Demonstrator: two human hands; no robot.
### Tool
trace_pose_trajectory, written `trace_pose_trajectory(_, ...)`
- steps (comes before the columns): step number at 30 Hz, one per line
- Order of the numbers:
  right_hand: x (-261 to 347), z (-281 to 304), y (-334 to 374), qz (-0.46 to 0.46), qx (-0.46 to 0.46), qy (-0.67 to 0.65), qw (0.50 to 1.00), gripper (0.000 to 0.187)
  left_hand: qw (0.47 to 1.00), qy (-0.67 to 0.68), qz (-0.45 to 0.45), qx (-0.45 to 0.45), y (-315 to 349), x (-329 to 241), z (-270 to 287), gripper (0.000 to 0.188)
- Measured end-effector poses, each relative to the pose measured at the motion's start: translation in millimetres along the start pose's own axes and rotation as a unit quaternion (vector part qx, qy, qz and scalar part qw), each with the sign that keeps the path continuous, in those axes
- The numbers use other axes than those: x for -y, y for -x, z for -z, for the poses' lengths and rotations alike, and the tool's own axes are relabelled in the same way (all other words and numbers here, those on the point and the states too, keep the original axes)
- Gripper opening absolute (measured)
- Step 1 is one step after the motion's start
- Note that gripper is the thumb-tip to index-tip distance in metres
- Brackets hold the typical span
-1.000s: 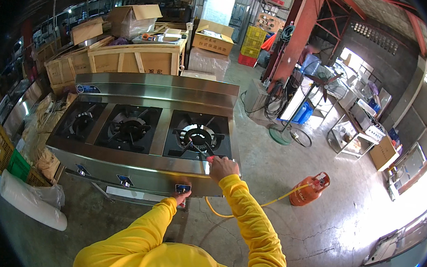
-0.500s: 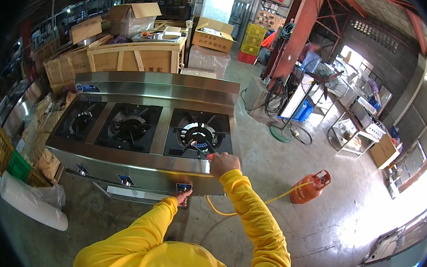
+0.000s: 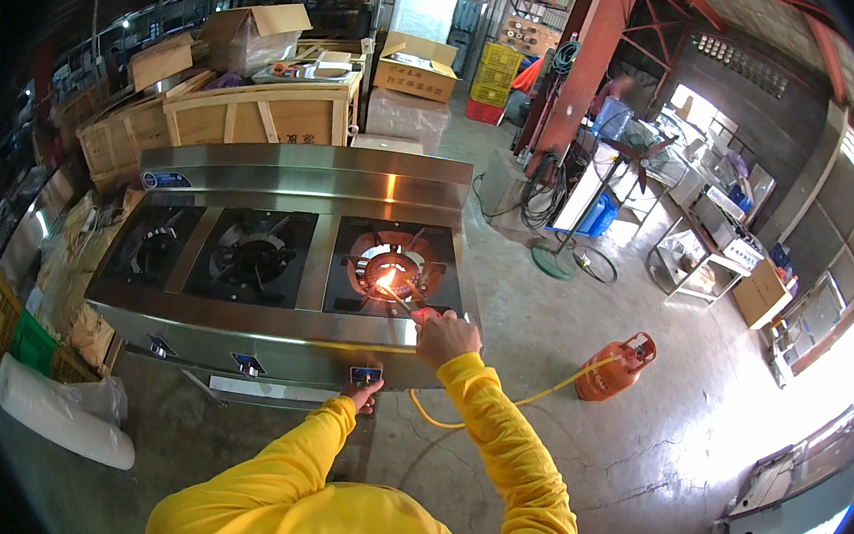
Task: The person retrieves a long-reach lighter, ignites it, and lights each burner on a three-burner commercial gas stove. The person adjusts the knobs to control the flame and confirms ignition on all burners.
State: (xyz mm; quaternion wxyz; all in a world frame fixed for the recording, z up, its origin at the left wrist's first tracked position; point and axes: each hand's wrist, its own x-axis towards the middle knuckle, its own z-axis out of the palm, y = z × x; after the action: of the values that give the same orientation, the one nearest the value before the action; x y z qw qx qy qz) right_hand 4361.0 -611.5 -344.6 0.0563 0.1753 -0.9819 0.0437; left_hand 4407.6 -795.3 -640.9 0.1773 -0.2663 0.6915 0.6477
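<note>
A stainless-steel gas stove [image 3: 242, 325] with three burners in a row stands before me. My right hand [image 3: 448, 338] is closed around a red-handled stick lighter [image 3: 427, 315], its thin tip reaching into the right burner [image 3: 394, 269]. An orange flame [image 3: 386, 280] burns there, and its glow colours the burner and the steel back panel. My left hand [image 3: 366, 395] grips the right-hand control knob [image 3: 366, 376] on the stove's front; my fingers partly cover it. The middle burner [image 3: 250, 256] and left burner [image 3: 155, 249] show no flame.
A yellow hose [image 3: 527, 400] runs from under the stove to an orange gas cylinder [image 3: 616, 367] on the floor at right. Behind the stove are wooden crates [image 3: 258, 118] and cardboard boxes [image 3: 418, 68]. A white roll [image 3: 59, 414] lies at left; a fan [image 3: 637, 153] stands beyond.
A large orange flame has flared up in the right burner, where a small bluish flame showed before. Both hands stay nearly where they were, and the view has shifted slightly.
</note>
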Motion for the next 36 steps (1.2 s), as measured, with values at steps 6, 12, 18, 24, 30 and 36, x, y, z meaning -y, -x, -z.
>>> trace_pose_trajectory(6, -6, -11, 77, -0.081, -0.094, -0.142, 0.982, 0.031, 0.999, 0.042, 0.005, 0.018, 2, 2, 1, 0.052)
trace_pose_trajectory(12, -14, -103, 200, -0.193, -0.276, -0.376, 0.864, 0.039, 0.999, 0.03, 0.019, 0.035, -2, 6, 7, 0.047)
trace_pose_trajectory(18, -5, -240, 360, -0.49, -0.192, -0.375, 0.763, 0.04, 0.991, -0.121, -0.022, -0.054, -6, 6, 2, 0.053)
trace_pose_trajectory(24, 18, -291, 444, -0.568, -0.194, -0.296, 0.743, 0.044, 0.903, -0.358, -0.055, -0.232, 15, -13, -22, 0.063)
trace_pose_trajectory(30, 38, -302, 416, -0.47, -0.276, -0.336, 0.768, 0.038, 0.93, -0.311, -0.045, -0.193, 22, -16, -24, 0.062)
trace_pose_trajectory(36, 60, -303, 386, -0.459, -0.251, -0.407, 0.749, 0.026, 0.92, -0.348, -0.035, -0.178, 17, -14, -24, 0.063)
